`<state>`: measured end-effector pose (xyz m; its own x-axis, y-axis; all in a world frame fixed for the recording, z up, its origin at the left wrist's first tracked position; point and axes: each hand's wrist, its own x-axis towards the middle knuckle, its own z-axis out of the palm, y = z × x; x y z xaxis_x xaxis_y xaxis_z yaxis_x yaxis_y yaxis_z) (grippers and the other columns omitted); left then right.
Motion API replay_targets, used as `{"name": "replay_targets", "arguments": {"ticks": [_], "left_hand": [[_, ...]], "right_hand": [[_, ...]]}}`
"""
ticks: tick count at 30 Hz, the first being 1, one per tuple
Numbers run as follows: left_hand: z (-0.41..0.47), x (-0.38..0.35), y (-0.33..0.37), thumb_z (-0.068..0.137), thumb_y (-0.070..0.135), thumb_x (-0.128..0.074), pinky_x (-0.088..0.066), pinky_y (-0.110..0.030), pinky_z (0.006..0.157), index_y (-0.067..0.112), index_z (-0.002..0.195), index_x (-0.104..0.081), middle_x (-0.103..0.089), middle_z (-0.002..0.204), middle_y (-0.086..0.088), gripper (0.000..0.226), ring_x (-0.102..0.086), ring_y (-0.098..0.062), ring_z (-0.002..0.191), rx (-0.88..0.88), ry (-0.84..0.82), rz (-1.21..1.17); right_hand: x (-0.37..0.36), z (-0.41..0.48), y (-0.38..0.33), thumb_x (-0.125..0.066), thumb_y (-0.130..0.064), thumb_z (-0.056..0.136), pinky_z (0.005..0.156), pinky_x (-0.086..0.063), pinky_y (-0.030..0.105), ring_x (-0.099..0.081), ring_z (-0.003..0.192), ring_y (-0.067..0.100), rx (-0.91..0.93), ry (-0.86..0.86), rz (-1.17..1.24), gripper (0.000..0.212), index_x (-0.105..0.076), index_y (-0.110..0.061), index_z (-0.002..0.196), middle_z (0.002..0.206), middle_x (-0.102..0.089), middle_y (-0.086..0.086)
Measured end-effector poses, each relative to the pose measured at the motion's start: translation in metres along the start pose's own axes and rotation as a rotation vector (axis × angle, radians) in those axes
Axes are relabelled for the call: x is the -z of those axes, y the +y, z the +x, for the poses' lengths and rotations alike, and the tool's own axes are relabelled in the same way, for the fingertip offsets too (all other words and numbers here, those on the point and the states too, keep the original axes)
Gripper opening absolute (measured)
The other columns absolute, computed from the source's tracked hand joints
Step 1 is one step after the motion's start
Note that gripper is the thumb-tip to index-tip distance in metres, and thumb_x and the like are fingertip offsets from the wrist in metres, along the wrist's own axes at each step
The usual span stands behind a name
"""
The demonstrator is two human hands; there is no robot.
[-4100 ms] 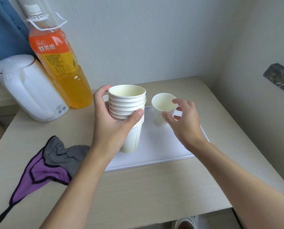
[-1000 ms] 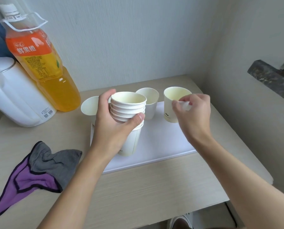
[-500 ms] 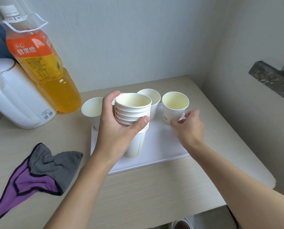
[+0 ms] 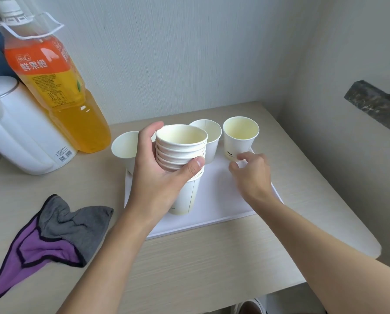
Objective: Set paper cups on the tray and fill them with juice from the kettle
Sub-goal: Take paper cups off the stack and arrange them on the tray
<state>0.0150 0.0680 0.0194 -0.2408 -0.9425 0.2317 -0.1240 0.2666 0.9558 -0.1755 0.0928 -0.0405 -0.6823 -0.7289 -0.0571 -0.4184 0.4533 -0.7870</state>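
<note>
Beige wood-grain table carried everything and sat in a wall corner. White kettle stood at the table's far-left corner, lid closed, partly cut off by the frame edge. Juice bottle stood just beside the kettle against the far edge; it had an orange label and orange liquid in the lower half.

White tray lay flat mid-table, nearer the right edge than the left. Grey-and-purple cloth lay crumpled toward the table's left edge, apart from the tray.

Left hand wrapped around the stack of cups, thumb across the front of the nested rims and fingers round the back. The stack was upright over the tray's near-left part. Couldn't tell whether its bottom touched the tray.

Right hand was over the tray's right side with fingers loosely curled and nothing between them. Its fingertips were just beside the base of the right cup; contact couldn't be told.

Three single cups stood upright and empty in a row along the tray's far edge:
- Left cup was at the far-left corner, its base partly hidden behind the left hand.
- Middle cup was partly behind the stack.
- Right cup was near the far-right corner, close beside the middle one.
</note>
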Motion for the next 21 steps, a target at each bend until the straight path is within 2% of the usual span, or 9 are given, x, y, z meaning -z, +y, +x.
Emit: {"name": "replay_targets", "arguments": {"ticks": [2,4,7,13,21], "left_hand": [[0.0001,-0.0008,-0.0007,0.065,0.033,-0.087,-0.055,-0.025,0.094,0.039,0.134,-0.042,-0.062,0.132,-0.001,0.083,-0.065,-0.012,0.116,-0.002,0.002,0.002],[-0.0003,-0.0008,-0.0009,0.064,0.034,-0.088,-0.055,-0.025,0.094,0.039,0.134,-0.041,-0.063,0.132,-0.001,0.084,-0.065,-0.012,0.116,0.002,0.001,0.002],[-0.0001,-0.0012,-0.0006,0.061,0.038,-0.090,-0.055,-0.024,0.092,0.041,0.133,-0.042,-0.063,0.131,-0.001,0.086,-0.065,-0.011,0.115,0.004,-0.001,-0.005],[0.0003,-0.0002,-0.0009,0.065,0.033,-0.087,-0.054,-0.021,0.092,0.038,0.135,-0.042,-0.063,0.132,-0.001,0.084,-0.065,-0.010,0.115,0.003,0.002,-0.007],[0.0006,0.0025,-0.0021,0.065,0.034,-0.087,-0.054,-0.019,0.090,0.040,0.135,-0.042,-0.063,0.133,0.001,0.084,-0.065,-0.009,0.115,0.006,-0.003,-0.014]], "right_hand": [[-0.0018,-0.0001,-0.0006,-0.059,-0.022,0.092,0.094,-0.048,0.041,-0.050,0.117,0.030,0.023,0.001,-0.051,0.038,-0.061,-0.011,0.128,0.131,-0.048,0.009],[-0.0025,-0.0014,-0.0020,-0.059,-0.021,0.092,0.100,-0.045,0.042,-0.047,0.121,0.031,0.036,-0.013,-0.092,0.041,-0.059,-0.010,0.131,0.135,-0.048,0.010],[-0.0018,-0.0003,-0.0018,-0.056,-0.020,0.093,0.100,-0.044,0.042,-0.045,0.123,0.030,0.032,-0.022,-0.091,0.040,-0.059,-0.010,0.132,0.137,-0.046,0.011],[-0.0025,0.0001,0.0008,-0.053,-0.017,0.094,0.105,-0.038,0.039,-0.034,0.130,0.028,0.058,-0.055,-0.124,0.042,-0.057,-0.018,0.136,0.145,-0.038,0.008],[-0.0089,0.0021,-0.0036,-0.054,-0.020,0.092,0.110,-0.030,0.043,-0.033,0.133,0.031,0.054,-0.058,-0.254,0.046,-0.056,-0.028,0.137,0.152,-0.033,0.006]]}}
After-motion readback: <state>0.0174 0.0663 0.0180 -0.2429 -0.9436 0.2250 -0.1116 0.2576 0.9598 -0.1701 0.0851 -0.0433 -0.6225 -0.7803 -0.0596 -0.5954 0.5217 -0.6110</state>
